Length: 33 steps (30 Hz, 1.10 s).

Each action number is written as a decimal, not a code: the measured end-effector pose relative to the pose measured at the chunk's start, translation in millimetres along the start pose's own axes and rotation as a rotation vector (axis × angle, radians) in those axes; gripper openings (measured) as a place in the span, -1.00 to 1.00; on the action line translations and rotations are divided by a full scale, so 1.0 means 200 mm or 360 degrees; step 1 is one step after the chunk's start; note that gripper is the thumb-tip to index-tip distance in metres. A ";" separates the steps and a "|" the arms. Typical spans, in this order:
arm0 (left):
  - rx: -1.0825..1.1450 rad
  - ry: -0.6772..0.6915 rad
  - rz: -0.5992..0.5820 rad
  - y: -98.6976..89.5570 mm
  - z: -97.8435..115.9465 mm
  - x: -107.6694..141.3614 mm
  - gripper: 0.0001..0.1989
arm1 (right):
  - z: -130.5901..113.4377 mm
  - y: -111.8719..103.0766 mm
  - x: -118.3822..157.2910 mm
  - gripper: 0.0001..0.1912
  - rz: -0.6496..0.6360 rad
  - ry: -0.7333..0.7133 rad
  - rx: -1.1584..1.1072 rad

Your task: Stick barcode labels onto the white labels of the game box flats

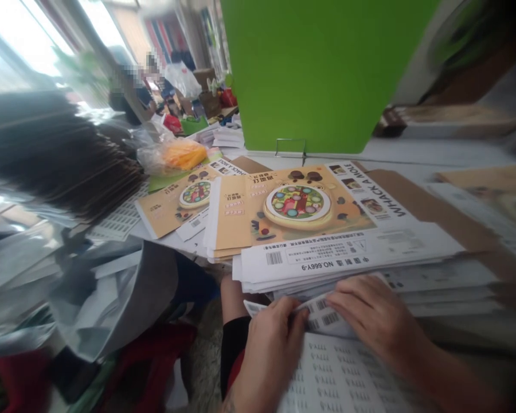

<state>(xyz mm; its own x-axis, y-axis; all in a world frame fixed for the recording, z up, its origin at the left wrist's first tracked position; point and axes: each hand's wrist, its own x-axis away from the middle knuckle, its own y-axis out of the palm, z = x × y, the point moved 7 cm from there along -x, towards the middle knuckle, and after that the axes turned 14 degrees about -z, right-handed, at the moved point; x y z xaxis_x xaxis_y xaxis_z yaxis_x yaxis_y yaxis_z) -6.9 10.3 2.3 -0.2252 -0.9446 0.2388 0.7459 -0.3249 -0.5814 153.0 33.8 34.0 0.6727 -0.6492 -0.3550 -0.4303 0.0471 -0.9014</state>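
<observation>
Stacked cartons (335, 258) stand just ahead of the right hand (378, 315).

One left hand (266, 353) and one right hand (380, 318), one barcode label strip (322, 312), one label sheet (335, 373), two flattened game cartons (296, 206), one green board (322, 74)

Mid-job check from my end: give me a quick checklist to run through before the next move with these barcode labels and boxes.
Strip in hand: ok. The left hand pinches the barcode label strip, and the right hand lies on it.
Sheet within reach: ok. The label sheet lies directly beneath both hands.
Stack squared: not ok. The stack of flat Whack a Mole boxes has staggered edges.
Box barcode uncovered: ok. The printed barcode on the white panel shows unobstructed.
Strip codes match box code: cannot tell. The digits are too small to read.
</observation>
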 end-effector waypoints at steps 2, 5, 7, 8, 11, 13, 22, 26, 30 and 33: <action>0.0013 -0.0021 -0.0008 0.00 -0.01 0.00 -0.83 | -0.02 0.00 0.00 -0.83 0.0001 -0.0026 -0.0056; -0.0008 -0.0030 0.0010 -0.02 -0.03 0.01 -0.84 | -0.01 -0.03 -0.02 -0.87 -0.0060 0.0008 -0.0277; -0.0067 -0.0040 0.0044 -0.03 -0.07 0.03 -0.84 | 0.05 -0.05 -0.06 -0.91 -0.0113 0.0131 -0.0420; -0.0095 -0.0041 0.0065 -0.03 -0.08 0.03 -0.86 | 0.08 -0.06 -0.10 -0.91 -0.0142 0.0204 -0.0469; -0.0199 0.0000 0.0130 -0.03 -0.12 0.05 -0.73 | 0.16 -0.05 -0.23 -0.82 -0.0222 0.0377 -0.0565; -0.0352 0.0021 0.0164 -0.02 -0.12 0.04 -0.48 | 0.18 -0.01 -0.34 -0.78 -0.0282 0.0416 -0.0621; -0.0689 -0.0177 -0.0118 -0.06 -0.12 -0.02 -0.38 | 0.13 0.18 -0.60 -0.79 -0.0491 0.0314 -0.0757; -0.0682 -0.0257 -0.0293 -0.06 -0.11 -0.03 -0.39 | 0.15 0.21 -0.60 -0.79 -0.0531 0.0325 -0.0726; -0.0704 -0.0295 -0.0397 -0.06 -0.09 -0.04 -0.40 | 0.15 0.21 -0.60 -0.78 -0.0520 0.0315 -0.0687; -0.0720 -0.0310 -0.0409 -0.07 -0.09 -0.04 -0.39 | 0.14 0.22 -0.61 -0.79 -0.0514 0.0322 -0.0672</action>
<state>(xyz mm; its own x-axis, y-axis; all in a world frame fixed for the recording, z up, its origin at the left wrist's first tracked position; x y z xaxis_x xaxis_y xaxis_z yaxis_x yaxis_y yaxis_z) -26.5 22.1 -6.6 -0.2123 -0.8200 0.5315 0.3291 -0.5722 -0.7512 70.4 136.4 30.9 0.6991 -0.7149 0.0145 -0.4531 -0.4587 -0.7644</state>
